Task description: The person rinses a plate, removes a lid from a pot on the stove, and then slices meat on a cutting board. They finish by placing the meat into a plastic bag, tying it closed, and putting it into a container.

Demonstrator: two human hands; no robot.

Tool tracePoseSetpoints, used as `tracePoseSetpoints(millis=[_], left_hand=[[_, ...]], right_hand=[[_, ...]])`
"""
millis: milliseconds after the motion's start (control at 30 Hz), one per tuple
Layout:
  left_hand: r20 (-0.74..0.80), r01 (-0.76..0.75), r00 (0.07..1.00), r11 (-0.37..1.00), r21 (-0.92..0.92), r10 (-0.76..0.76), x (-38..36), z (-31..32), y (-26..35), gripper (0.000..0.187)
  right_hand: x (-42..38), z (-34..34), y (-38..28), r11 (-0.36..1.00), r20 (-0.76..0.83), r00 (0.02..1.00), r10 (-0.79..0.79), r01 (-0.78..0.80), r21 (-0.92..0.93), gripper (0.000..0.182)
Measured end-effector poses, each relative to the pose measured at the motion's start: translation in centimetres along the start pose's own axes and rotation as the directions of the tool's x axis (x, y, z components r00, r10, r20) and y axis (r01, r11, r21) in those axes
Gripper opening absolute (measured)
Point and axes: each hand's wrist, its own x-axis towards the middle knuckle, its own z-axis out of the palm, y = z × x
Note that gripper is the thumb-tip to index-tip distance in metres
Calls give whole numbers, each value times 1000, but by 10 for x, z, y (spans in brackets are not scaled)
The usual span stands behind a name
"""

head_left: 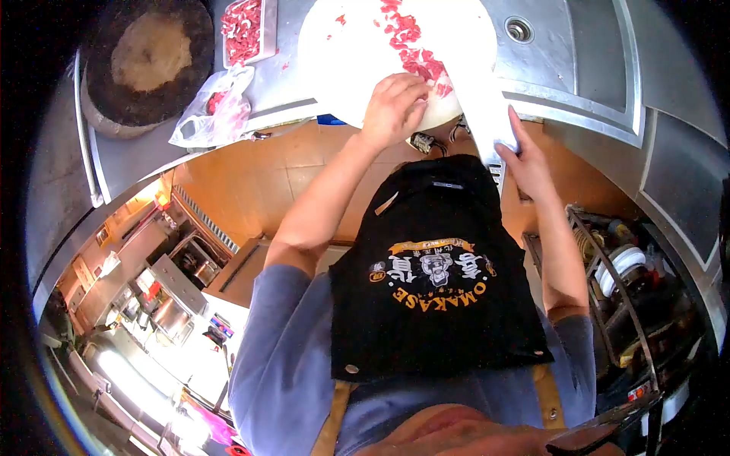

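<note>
A round white cutting board [334, 68] lies in front of me, with a strip of red raw meat [411, 57] cut in small pieces running down it. My left hand [394, 108] has its fingers curled against the near end of that meat at the board's edge. In my right hand [528, 158] is a cleaver [479, 114], gripped by its handle. Its broad, glare-bright blade lies beside the meat, between my two hands. The exact line of the cutting edge is lost in the glare.
Left of the board stand a plastic tray [270, 30] of sliced meat, a clear plastic bag [199, 125] with some meat inside, and a thick round wooden block [95, 95]. A metal sink drain [519, 30] is at right. Below right is a rack [608, 281] with dishes.
</note>
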Motion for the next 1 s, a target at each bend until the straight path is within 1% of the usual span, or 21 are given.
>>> tracePoseSetpoints(millis=[33,67,100,133,167,200,233,267,300,333,400,467,533,633,700,733,867,933,967,1000], left_hand=[[-66,42,997,999,-30,-44,1,2,1,40],[-64,41,997,999,-30,-43,2,3,1,40],[-112,66,992,996,54,-59,2,5,2,42],[-161,95,984,986,135,-73,2,6,3,44],[-160,96,984,986,134,-74,2,8,4,44],[-99,104,991,976,193,-86,3,8,7,47],[-41,110,994,961,253,-103,3,9,8,50],[-44,114,993,961,250,-107,2,10,8,50],[17,93,995,957,274,-101,3,12,8,55],[81,68,992,953,296,-96,3,13,6,60],[106,65,989,947,315,-104,5,13,5,63],[134,60,985,942,331,-110,7,12,5,65],[196,78,968,926,369,-160,9,10,7,67],[202,73,967,927,368,-156,9,10,5,68],[198,78,967,929,362,-159,9,11,4,69],[192,84,968,930,358,-161,9,11,4,69],[198,93,964,921,379,-178,5,11,8,70],[197,122,956,906,405,-217,5,10,7,67],[191,130,956,905,405,-223,1,9,7,67],[134,124,973,917,380,-188,-3,8,5,62]], right_hand=[[8,12,-2,997,-45,997,-69,67,-38,74],[14,24,-1,995,-80,993,-92,89,-41,74],[16,30,-7,995,-82,993,-91,87,-40,74],[17,34,-13,995,-50,998,-48,43,-87,74],[18,36,-16,991,-20,1000,-3,0,-137,74],[20,43,0,980,-75,989,-125,111,-166,74],[19,45,4,979,-72,989,-126,113,-171,74],[17,47,5,979,-81,992,-95,78,-187,74],[17,47,5,978,-92,994,-66,46,-203,74],[17,46,5,977,-91,994,-67,47,-207,74],[16,45,4,963,-107,984,-145,115,-246,74],[15,43,1,959,-104,988,-113,82,-270,74],[17,43,-5,955,-99,992,-83,51,-293,74],[27,44,-15,955,-91,995,-37,9,-296,75],[42,46,-19,946,-89,991,-97,64,-316,75],[49,48,-18,932,-104,983,-152,108,-345,75],[40,48,-12,943,-78,992,-98,67,-326,75],[25,43,6,962,-11,999,-46,41,-270,74],[15,39,8,960,-5,999,-49,45,-275,74],[3,34,5,970,17,999,-44,47,-237,74]])
